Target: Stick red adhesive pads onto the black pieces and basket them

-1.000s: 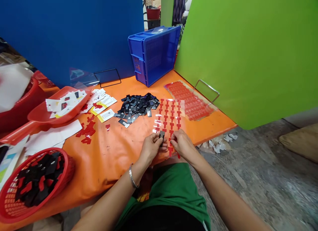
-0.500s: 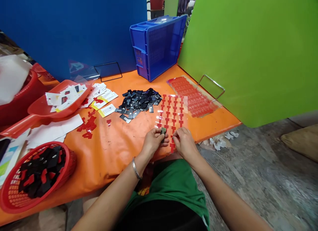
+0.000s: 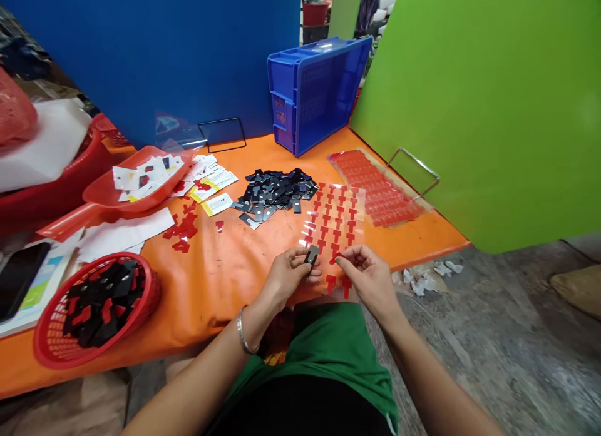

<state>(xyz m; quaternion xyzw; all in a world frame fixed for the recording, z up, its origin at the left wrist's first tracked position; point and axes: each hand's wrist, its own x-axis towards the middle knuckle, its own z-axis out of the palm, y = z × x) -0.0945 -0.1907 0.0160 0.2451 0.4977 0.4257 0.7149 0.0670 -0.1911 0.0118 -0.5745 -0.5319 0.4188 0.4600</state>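
My left hand [image 3: 287, 273] pinches a small black plastic piece [image 3: 310, 254] near the front edge of the orange table [image 3: 220, 273]. Right beside it, my right hand [image 3: 369, 274] pinches a small red T-shaped sticker [image 3: 336, 259] between thumb and forefinger. Both hands hover over a clear sheet of red T-shaped stickers [image 3: 335, 220]. A pile of black plastic pieces [image 3: 275, 192] lies just behind that sheet.
A red basket of black and red pieces [image 3: 96, 304] stands at the front left. A red scoop tray with white cards [image 3: 136, 182], loose red stickers [image 3: 183, 226], a second sticker sheet [image 3: 378, 186], a blue crate [image 3: 317, 92], blue and green partitions surround the table.
My right hand has lifted a red sticker off the clear sheet. The left hand keeps hold of the black piece. The camera has shifted, so the table appears further right.
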